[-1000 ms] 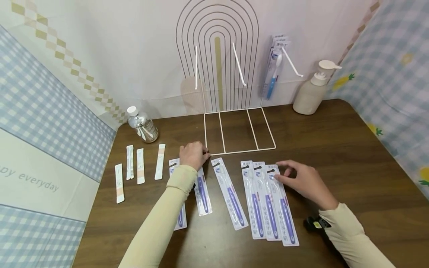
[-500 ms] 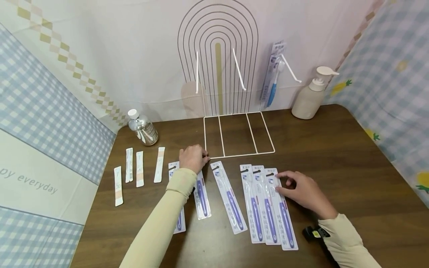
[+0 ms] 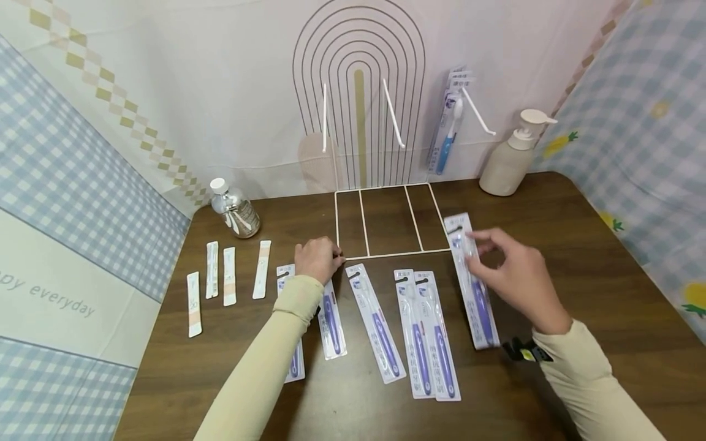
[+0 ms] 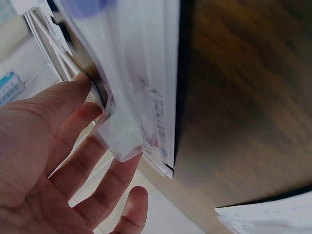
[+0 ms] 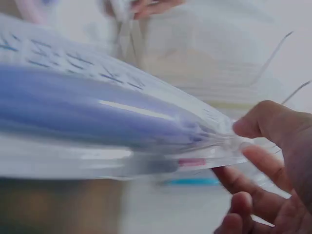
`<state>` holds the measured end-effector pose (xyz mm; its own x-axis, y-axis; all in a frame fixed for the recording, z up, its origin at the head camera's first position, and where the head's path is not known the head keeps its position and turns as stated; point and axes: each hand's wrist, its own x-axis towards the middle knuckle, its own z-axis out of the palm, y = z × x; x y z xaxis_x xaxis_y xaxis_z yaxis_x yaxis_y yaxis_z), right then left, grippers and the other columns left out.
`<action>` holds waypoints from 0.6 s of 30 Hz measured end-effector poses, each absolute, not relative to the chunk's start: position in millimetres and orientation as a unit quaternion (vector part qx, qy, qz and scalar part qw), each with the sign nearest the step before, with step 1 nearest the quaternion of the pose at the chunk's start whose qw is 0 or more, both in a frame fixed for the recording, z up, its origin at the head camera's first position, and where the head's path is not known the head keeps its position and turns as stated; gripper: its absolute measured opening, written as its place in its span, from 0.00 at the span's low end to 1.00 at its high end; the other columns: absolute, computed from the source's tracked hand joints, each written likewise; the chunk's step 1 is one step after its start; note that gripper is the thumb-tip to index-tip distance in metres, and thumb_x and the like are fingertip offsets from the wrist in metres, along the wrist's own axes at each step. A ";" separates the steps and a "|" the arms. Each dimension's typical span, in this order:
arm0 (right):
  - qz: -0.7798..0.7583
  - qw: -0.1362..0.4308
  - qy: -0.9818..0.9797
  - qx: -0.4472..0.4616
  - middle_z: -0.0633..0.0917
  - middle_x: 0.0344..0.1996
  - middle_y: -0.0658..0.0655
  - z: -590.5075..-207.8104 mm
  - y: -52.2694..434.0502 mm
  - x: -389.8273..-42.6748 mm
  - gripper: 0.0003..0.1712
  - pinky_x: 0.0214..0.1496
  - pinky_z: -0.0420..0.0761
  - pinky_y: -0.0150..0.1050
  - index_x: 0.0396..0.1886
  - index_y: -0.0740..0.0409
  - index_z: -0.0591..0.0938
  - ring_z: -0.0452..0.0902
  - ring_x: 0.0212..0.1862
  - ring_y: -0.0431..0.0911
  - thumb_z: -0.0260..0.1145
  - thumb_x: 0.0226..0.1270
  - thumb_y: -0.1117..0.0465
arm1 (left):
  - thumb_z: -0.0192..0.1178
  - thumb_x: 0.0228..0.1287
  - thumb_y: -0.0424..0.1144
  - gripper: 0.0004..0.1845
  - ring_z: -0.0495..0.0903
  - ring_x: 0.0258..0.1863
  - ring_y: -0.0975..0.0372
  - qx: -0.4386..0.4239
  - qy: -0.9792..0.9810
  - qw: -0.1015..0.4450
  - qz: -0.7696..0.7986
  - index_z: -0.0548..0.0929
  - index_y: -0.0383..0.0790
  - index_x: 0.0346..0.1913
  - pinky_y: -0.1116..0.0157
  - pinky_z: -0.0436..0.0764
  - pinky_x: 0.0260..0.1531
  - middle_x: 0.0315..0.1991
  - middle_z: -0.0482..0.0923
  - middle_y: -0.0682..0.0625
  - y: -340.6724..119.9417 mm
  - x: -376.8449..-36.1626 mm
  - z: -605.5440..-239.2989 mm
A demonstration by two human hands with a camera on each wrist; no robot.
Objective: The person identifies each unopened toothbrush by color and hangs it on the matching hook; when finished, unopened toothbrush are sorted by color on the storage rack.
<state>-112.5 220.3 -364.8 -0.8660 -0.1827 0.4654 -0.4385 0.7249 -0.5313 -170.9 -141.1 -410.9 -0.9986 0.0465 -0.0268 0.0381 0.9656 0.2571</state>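
Observation:
My right hand [image 3: 478, 250] pinches a packaged purple toothbrush [image 3: 475, 288] near its top and holds it tilted above the table, beside the front right corner of the white wire rack's base [image 3: 393, 251]. The right wrist view shows that pack [image 5: 122, 122] close up, with my fingertips [image 5: 253, 141] on its end. My left hand [image 3: 325, 254] rests at the base's front left corner, over the top of another toothbrush pack [image 3: 333, 318]. In the left wrist view, its fingers [image 4: 87, 146] lie loosely spread against that pack [image 4: 141, 73].
Three more purple toothbrush packs [image 3: 425, 334] lie in a row on the brown table [image 3: 579, 245], and one lies under my left forearm. Blue toothbrush packs [image 3: 448, 116] hang on the rack's right hook. A pump bottle [image 3: 513, 156], a small bottle [image 3: 236, 208] and several sachets [image 3: 228, 275] are also there.
My right hand has picked the rightmost toothbrush pack out of the row and lifted it up and away toward the rack. My left hand has stayed put.

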 end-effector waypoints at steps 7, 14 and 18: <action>0.335 0.335 -0.848 0.236 0.92 0.37 0.51 -288.6 180.4 -128.7 0.26 0.23 0.64 0.26 0.59 0.48 0.90 0.64 0.17 0.34 0.81 0.59 0.64 | 0.74 0.67 0.49 0.09 0.88 0.47 0.53 0.019 0.992 0.015 0.123 0.95 0.51 0.46 0.51 0.75 0.50 0.48 0.91 0.53 -143.7 -172.2 -412.1; 0.393 0.339 -0.815 0.256 0.93 0.39 0.53 -262.4 149.3 -150.4 0.26 0.24 0.65 0.26 0.62 0.47 0.89 0.65 0.17 0.37 0.80 0.64 0.63 | 0.74 0.68 0.49 0.09 0.88 0.48 0.52 0.018 0.992 0.016 0.126 0.95 0.52 0.47 0.50 0.75 0.51 0.48 0.91 0.53 -143.1 -172.2 -411.7; 0.441 0.299 -0.812 0.237 0.93 0.41 0.54 -264.4 140.0 -156.8 0.25 0.26 0.68 0.27 0.62 0.46 0.88 0.69 0.19 0.39 0.79 0.65 0.64 | 0.74 0.68 0.48 0.09 0.88 0.48 0.53 0.020 0.992 0.018 0.127 0.95 0.52 0.47 0.50 0.75 0.52 0.48 0.91 0.53 -143.0 -172.3 -412.0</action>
